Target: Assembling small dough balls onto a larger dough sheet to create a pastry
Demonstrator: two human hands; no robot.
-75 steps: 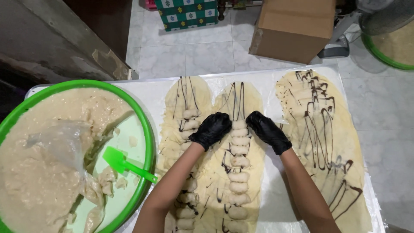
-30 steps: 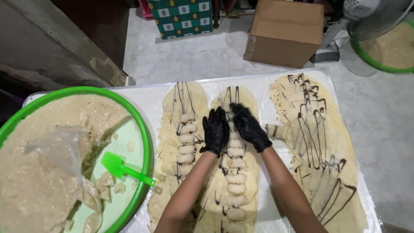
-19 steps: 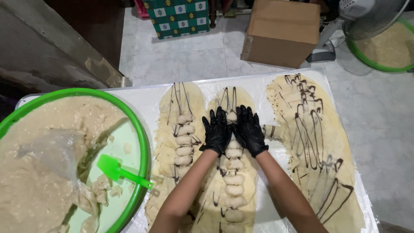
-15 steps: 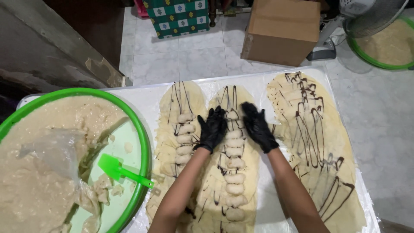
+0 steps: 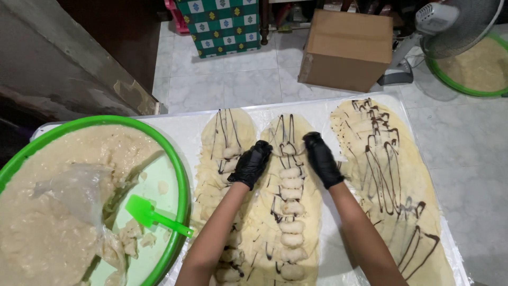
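Observation:
Three long flat dough sheets lie side by side on a white table [image 5: 180,130], each streaked with dark chocolate lines. The middle dough sheet [image 5: 286,212] carries a row of pale banana pieces [image 5: 290,209] down its centre. Both hands wear black gloves. My left hand [image 5: 252,163] rests on the left edge of the middle sheet, next to the left dough sheet [image 5: 222,153], which has its own row of pieces. My right hand [image 5: 320,158] presses the right edge of the middle sheet. The right dough sheet [image 5: 391,185] has only chocolate lines.
A big green basin [image 5: 177,175] of pale batter sits at the left with a green spatula [image 5: 153,214] and a clear plastic bag [image 5: 74,193] in it. Beyond the table on the tiled floor stand a cardboard box [image 5: 346,50], a fan [image 5: 450,24] and another green basin [image 5: 476,66].
My hands came together over the top of the middle sheet, then spread apart to its two side edges. The view shifted slightly upward.

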